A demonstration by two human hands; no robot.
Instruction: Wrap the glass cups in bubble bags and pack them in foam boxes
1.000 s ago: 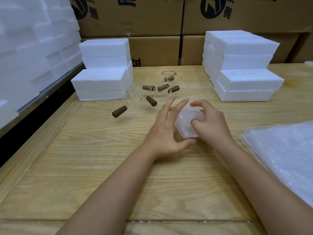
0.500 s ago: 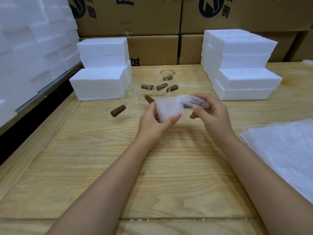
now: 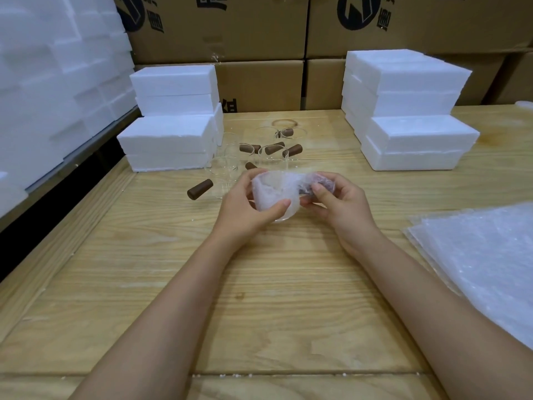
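Now left hand (image 3: 242, 207) and right hand (image 3: 343, 206) pinch the wrapped cup (image 3: 271, 192); dropped, it could hit bare cups (image 3: 271, 151) at twelve o'clock.

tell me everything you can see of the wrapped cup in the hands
The wrapped cup is a small glass cup sheathed in cloudy white bubble film, which blurs its shape. A dark brown handle shows through the film at its right end. The left hand grips the body, thumb across the front; the right hand pinches the covered handle end. It is held low over the table.
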